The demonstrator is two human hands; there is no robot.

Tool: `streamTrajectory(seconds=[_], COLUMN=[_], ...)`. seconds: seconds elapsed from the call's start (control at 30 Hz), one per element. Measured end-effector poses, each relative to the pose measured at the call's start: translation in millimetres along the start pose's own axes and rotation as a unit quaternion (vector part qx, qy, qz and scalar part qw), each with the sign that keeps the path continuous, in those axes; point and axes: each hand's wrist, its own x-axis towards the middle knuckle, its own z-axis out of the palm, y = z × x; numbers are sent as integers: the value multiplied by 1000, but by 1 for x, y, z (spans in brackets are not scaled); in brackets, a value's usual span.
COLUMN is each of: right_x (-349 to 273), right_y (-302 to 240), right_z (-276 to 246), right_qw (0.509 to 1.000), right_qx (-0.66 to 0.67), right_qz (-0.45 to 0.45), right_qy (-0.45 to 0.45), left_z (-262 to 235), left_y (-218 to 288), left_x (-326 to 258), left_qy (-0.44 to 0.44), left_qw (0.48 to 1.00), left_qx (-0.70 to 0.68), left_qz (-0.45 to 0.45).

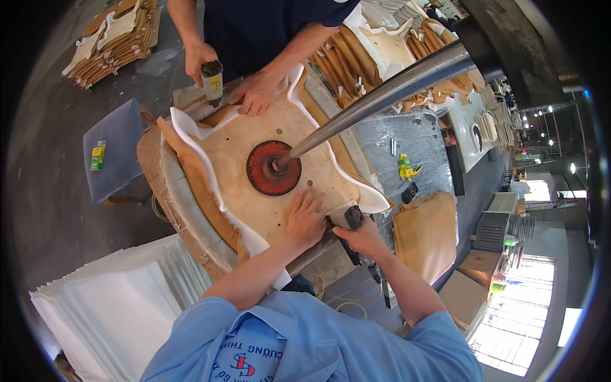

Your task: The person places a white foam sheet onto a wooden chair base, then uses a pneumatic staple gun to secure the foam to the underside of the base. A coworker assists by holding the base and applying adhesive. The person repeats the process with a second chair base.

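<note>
A plywood seat panel [242,143] lies under a red round press plate [258,172] at the end of a slanting metal rod [382,92]. White padding [213,175] and tan covering [191,172] edge the panel. My left hand [307,219] rests flat on the wood near its front edge, fingers stretched out. Just right of it, my right hand [368,237] is closed around a staple gun [345,218], its nose at the panel's front edge. Whether the nose touches is hidden.
Across the panel, a co-worker's hand [254,94] presses on the wood; the other holds a second staple gun [212,83]. White sheets [121,293] are stacked at left. Tan covers [425,229] lie at right. A blue-grey stool [111,149] carries small boxes.
</note>
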Motion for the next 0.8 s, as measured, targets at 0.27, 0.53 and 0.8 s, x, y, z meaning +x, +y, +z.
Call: streamTrajectory(seconds=[0.27, 0.53, 0.8], right_x=[-12, -10, -22], right_y=[-14, -5, -20], right_z=[-1, 8, 19], right_qw=[998, 998, 998], right_qx=[-4, -18, -14], right_qz=[27, 54, 35], right_qy=[-60, -33, -55], left_z=[-2, -16, -9], left_y=[-11, -14, -21], left_x=[-17, -27, -30], left_qy=[47, -1, 45], left_qw=[998, 1000, 999], left_qx=[-31, 13, -10], left_qz=[-13, 7, 18])
